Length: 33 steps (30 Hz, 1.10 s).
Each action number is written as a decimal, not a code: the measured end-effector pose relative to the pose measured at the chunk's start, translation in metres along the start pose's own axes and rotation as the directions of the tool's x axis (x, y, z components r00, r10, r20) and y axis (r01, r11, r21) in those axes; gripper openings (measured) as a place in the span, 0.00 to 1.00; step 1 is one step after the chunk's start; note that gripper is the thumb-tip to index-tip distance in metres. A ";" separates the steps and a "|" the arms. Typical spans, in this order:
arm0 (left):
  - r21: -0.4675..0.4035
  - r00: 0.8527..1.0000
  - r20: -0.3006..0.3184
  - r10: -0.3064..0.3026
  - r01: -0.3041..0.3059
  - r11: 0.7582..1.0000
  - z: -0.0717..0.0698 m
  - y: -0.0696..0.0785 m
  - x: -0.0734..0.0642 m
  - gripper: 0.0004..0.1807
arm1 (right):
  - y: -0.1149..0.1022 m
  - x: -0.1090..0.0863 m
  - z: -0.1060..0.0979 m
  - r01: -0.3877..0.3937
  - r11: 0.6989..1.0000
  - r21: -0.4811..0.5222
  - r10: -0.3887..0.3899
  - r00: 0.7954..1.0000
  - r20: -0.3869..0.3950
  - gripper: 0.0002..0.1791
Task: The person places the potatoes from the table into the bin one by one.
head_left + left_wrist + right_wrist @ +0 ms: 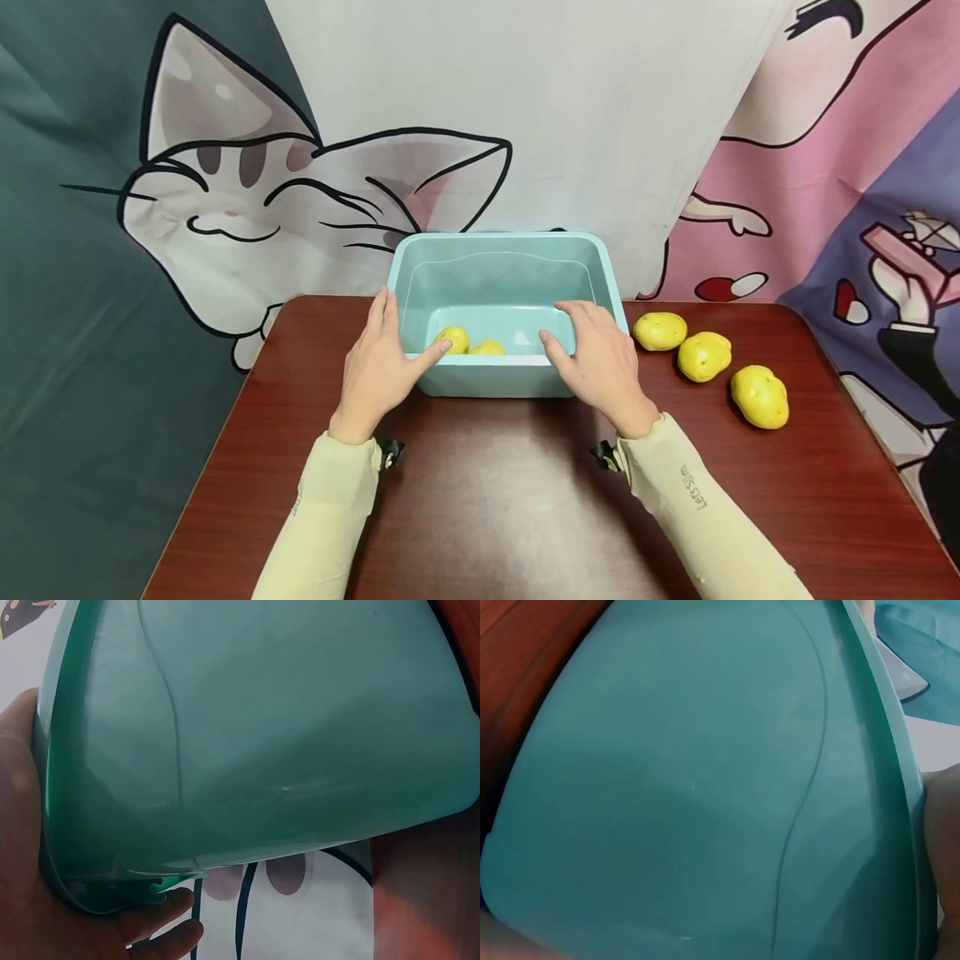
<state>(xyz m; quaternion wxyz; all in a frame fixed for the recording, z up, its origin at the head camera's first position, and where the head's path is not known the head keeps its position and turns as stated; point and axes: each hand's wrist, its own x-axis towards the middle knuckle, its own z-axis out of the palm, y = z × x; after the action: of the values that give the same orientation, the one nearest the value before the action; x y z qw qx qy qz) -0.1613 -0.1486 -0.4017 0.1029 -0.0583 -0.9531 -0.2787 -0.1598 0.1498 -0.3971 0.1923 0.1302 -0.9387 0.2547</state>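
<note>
Near the far edge of the tabletop (510, 500), in the middle, sits a light blue bin (491, 378). Two yellow potatoes (453, 338) are inside it, close to the near wall and toward the left. The near rim hides part of them. Three more yellow potatoes (704, 357) lie outside, to the right of the bin. One is just beside the bin, one is next to that, and the last is nearer and more to the right.

The left hand (377, 360) is at the bin's near left corner. Its fingers stretch out along the left side, and its thumb reaches over the near rim. In the left wrist view, this hand looks like it touches the rim. The right hand (602, 360) is at the near right corner, with its fingers over the inside and its thumb apart from them. Each grip is spread, with no potato in it. I cannot tell how hard either one presses on the bin.

I think the step in hand is about the bin itself, maybe steadying it or setting it straight. If it has to shift, the next move calls for both hands to push gently the same way, so the potatoes inside do not roll. If a potato on the right is wanted, the right hand would need to leave the corner, reach right and curl around it.
</note>
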 end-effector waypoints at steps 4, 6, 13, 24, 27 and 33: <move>0.000 1.000 0.004 0.002 -0.002 1.000 0.001 0.001 0.000 0.65 | 0.001 -0.002 -0.001 0.022 1.000 0.016 -0.022 0.999 -0.036 0.26; 0.003 1.000 0.005 0.003 -0.003 1.000 0.001 0.001 0.000 0.65 | 0.001 -0.002 -0.002 0.041 0.999 0.034 -0.039 0.998 -0.055 0.25; 0.022 1.000 -0.013 0.006 -0.006 1.000 0.000 0.000 -0.001 0.64 | 0.004 -0.003 -0.008 0.153 0.972 0.176 -0.123 0.977 -0.172 0.21; 0.023 1.000 0.001 0.007 -0.007 1.000 0.000 0.003 0.000 0.64 | 0.023 -0.016 -0.023 0.113 0.969 0.221 -0.058 0.969 -0.241 0.19; 0.029 1.000 0.002 0.000 -0.001 1.000 0.000 0.002 0.000 0.64 | 0.030 -0.021 -0.025 0.094 0.974 0.208 -0.043 0.971 -0.236 0.20; 0.035 1.000 0.006 0.003 -0.003 0.999 0.000 0.002 0.001 0.64 | 0.044 -0.033 -0.031 0.039 0.976 0.212 0.010 0.974 -0.228 0.20</move>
<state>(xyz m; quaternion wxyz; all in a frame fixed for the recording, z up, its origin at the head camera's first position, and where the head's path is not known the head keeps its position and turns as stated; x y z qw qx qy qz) -0.1620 -0.1471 -0.4005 0.1014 -0.0588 -0.9580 -0.2617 -0.1358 0.2081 -0.4053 0.2854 0.1271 -0.8764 0.3666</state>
